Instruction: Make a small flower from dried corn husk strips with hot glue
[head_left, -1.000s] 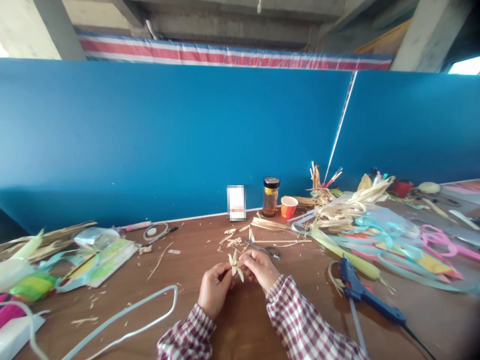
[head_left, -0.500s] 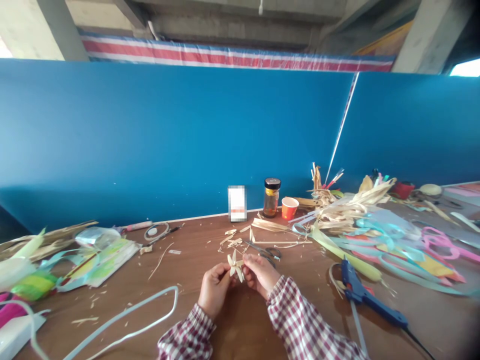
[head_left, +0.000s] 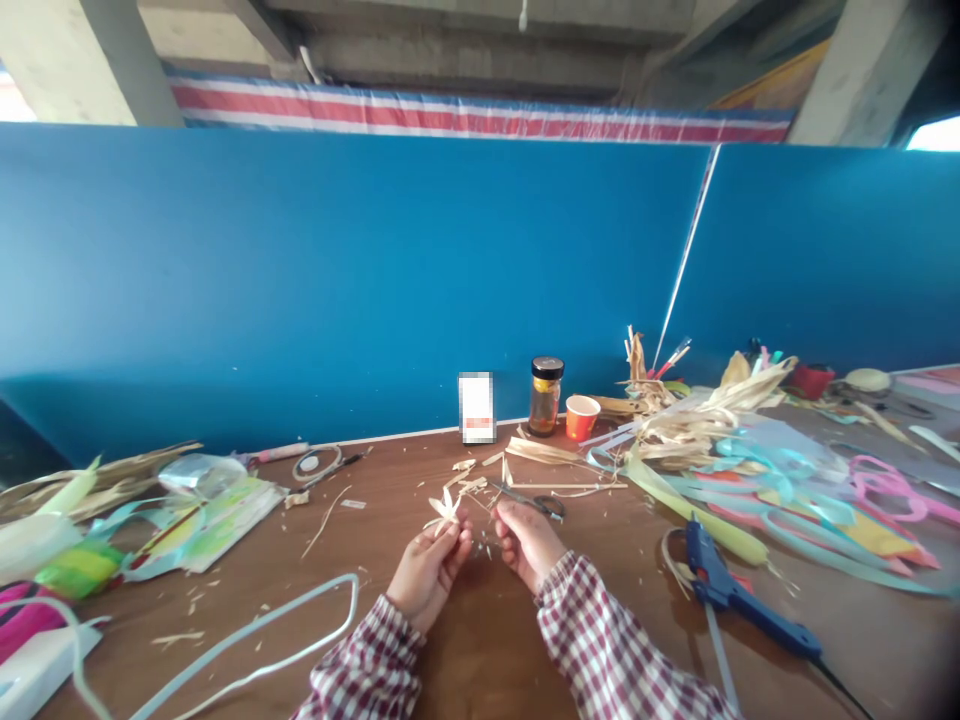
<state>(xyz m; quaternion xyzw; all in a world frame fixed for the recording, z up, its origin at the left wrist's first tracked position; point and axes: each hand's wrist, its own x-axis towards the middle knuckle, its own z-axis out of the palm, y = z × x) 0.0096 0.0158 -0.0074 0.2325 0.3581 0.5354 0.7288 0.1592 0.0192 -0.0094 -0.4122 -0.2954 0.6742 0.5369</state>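
Observation:
My left hand (head_left: 429, 572) pinches a small pale flower made of dried husk strips (head_left: 444, 510), holding it up just above the brown table (head_left: 525, 640). My right hand (head_left: 527, 540) hovers a little to the right of it, fingers curled together in a pinch; whether something thin is between them is too small to make out. Both wrists wear red-and-white checked sleeves. Scissors (head_left: 534, 499) lie right behind my right hand, among husk scraps.
A blue glue gun (head_left: 731, 592) lies to the right. A heap of husks and coloured ribbons (head_left: 757, 450) spreads at the far right. A glass jar (head_left: 545, 396) and an orange cup (head_left: 581, 416) stand by the blue partition. Plastic-wrapped materials (head_left: 187, 510) and a pale cord (head_left: 247, 640) lie left.
The husk flower was held between both hands. Now my left hand alone has it and has moved it left and slightly up; my right hand has come away from it.

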